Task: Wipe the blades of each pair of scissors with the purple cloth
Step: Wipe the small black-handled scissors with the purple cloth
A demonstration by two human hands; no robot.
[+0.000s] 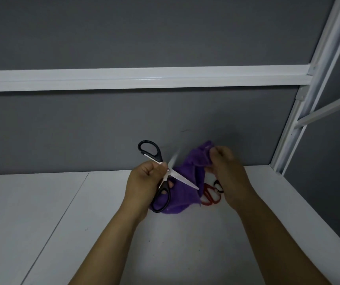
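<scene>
Item: black-handled scissors [177, 176]. Held above the worktop [103, 212], blades spread wide. One blade is pointed down and to the right across the purple cloth [191, 161]; the other is pointed upward and is blurred. One handle loop is raised at the upper left, the other hangs below the fingers.

Left grip [144, 182]: clenched round the scissors at the pivot, thumb and fingers wrapped over the shanks.

Right grip [228, 171]: the cloth's upper edge is pinched between thumb and fingertips. The cloth is lifted at that edge, and its lower folds are draped down behind the lower handle loop; whether they touch the worktop cannot be told.

Item: red-handled scissors [209, 194]. Laid on the worktop just right of the cloth, blades hidden behind the cloth.

Item: small black loop [218, 185]. Seen just beside the red handles, largely covered by the right wrist; what it belongs to cannot be told.

Surroundings: grey back panel [124, 124], crossed by a white horizontal rail [144, 79]; white frame upright [300, 120] at the right corner of the worktop.
</scene>
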